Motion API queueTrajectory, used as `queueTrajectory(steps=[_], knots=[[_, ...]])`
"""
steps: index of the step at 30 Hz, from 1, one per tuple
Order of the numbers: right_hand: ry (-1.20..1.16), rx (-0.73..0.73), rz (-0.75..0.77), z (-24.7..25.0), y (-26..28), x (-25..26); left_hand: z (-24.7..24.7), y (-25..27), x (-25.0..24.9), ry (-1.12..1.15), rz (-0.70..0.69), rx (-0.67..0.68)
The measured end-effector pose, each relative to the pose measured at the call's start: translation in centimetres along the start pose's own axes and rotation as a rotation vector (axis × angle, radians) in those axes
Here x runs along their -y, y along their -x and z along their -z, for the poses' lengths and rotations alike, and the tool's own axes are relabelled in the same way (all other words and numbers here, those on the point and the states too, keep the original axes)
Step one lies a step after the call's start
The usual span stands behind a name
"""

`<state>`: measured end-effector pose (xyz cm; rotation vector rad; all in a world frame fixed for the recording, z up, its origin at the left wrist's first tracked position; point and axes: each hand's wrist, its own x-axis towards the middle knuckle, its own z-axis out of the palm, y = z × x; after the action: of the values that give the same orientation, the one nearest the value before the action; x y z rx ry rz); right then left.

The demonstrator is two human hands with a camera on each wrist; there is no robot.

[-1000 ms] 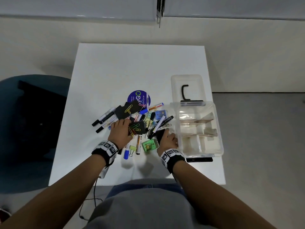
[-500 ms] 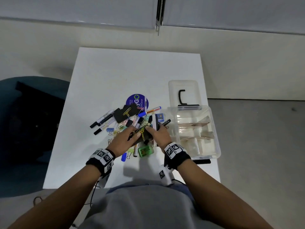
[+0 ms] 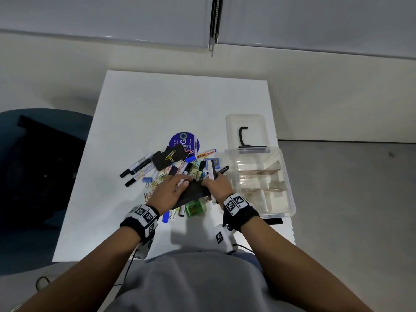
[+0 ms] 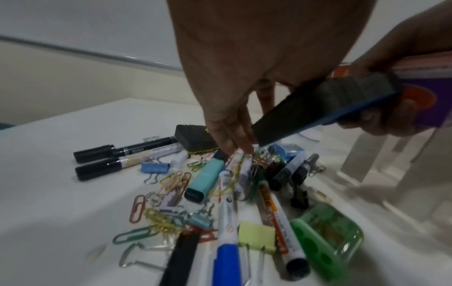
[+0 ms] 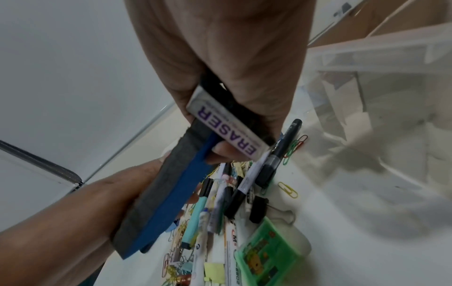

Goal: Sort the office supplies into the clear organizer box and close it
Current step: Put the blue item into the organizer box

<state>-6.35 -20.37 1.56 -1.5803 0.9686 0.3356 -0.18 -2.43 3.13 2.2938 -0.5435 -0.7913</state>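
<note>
A flat blue-backed felt eraser [image 3: 193, 190] [image 4: 318, 108] [image 5: 166, 193] hangs tilted above the pile of supplies. My right hand [image 3: 218, 185] [image 5: 244, 139] grips its far end together with a white block marked ERASER [image 5: 227, 133] [image 3: 211, 174]. My left hand [image 3: 171, 190] [image 4: 232, 139] lies with straight fingers against the felt side of its near end. The clear organizer box [image 3: 290, 199] stands open on the right, its lid [image 3: 247, 122] folded back. Its compartments look empty.
Under my hands lie markers [image 3: 137, 165], paper clips [image 4: 171, 180], binder clips, a mint highlighter [image 4: 205, 180], a second felt eraser [image 3: 166, 157] and a green sharpener [image 3: 194, 208]. A purple round sticker [image 3: 183, 140] lies behind the pile. A dark chair stands left of the white table [image 3: 157, 104].
Both hands have come together over the pile. The felt eraser has risen off the pile, and the paper clips that lay on it are gone. My right hand now grips its far end.
</note>
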Motion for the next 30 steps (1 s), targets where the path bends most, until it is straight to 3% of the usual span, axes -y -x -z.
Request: queueTrajectory(steps=[3,5,9,12,16,19,23,30], knots=[[-0.050,-0.029,0.017,0.9,1.7,2.0,0.2,0.5,-1.5,0.082,-0.055,0.165],[-0.120,-0.034,0.020,1.6,2.2,3.1,0.1,0.5,-1.8,0.009,-0.132,0.200],[-0.115,-0.002,0.098,4.1,2.7,4.6,0.0,0.0,-2.5,-0.026,-0.149,0.049],[0.245,-0.010,0.314,8.4,2.7,6.3,0.5,-0.6,-3.2,0.043,-0.118,-0.039],[0.718,-0.228,0.599,14.8,0.7,8.3,0.5,-1.0,-5.0,0.147,-0.143,-0.035],[0.946,-0.204,0.533,16.9,-0.5,8.5,-0.2,-1.5,-6.7,0.208,-0.155,-0.095],[1.417,0.073,0.521,17.1,-2.0,7.1,-1.6,-2.6,-9.2,0.142,-0.153,-0.186],[1.677,0.206,0.463,16.1,-3.1,5.2,-2.6,-4.2,-11.7,0.109,-0.122,-0.193]])
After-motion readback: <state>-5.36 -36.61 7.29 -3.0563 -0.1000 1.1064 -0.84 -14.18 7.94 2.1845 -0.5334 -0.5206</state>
